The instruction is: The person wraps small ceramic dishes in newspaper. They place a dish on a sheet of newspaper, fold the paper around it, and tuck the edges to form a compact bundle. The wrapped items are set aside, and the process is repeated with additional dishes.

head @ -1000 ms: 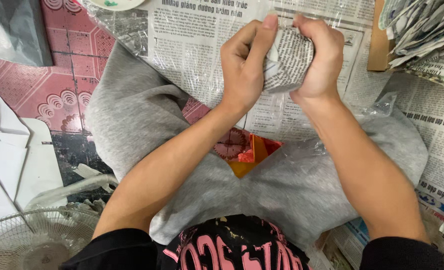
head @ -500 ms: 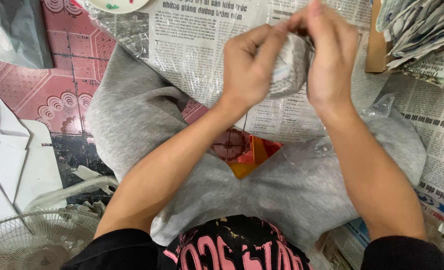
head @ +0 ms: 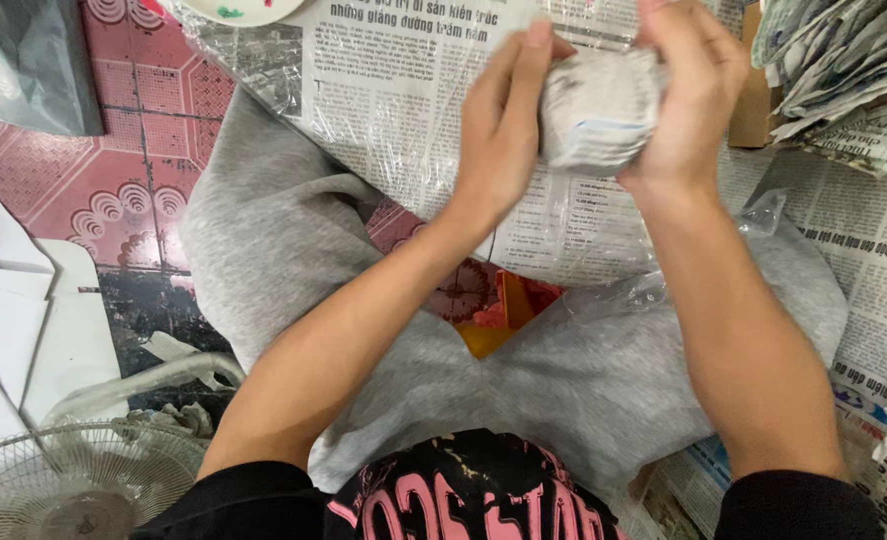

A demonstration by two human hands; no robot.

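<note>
Gripping from both sides, the left hand (head: 504,130) and the right hand (head: 689,95) close around a newspaper-wrapped bundle (head: 599,110), left fingers pressed flat along its side, right fingers curled over its top and far side. That bundle is held up off the floor, just above the plastic-covered newspaper sheet (head: 404,110) spread out below it. Nearer the person than the sheet lie grey-trousered legs (head: 284,250), crossed, with something orange (head: 499,320) showing in the gap between them. Right of the bundle sits a stack of folded newspapers (head: 844,70); far to its lower left, a white fan grille (head: 64,480) on the red patterned floor (head: 94,170)
</note>
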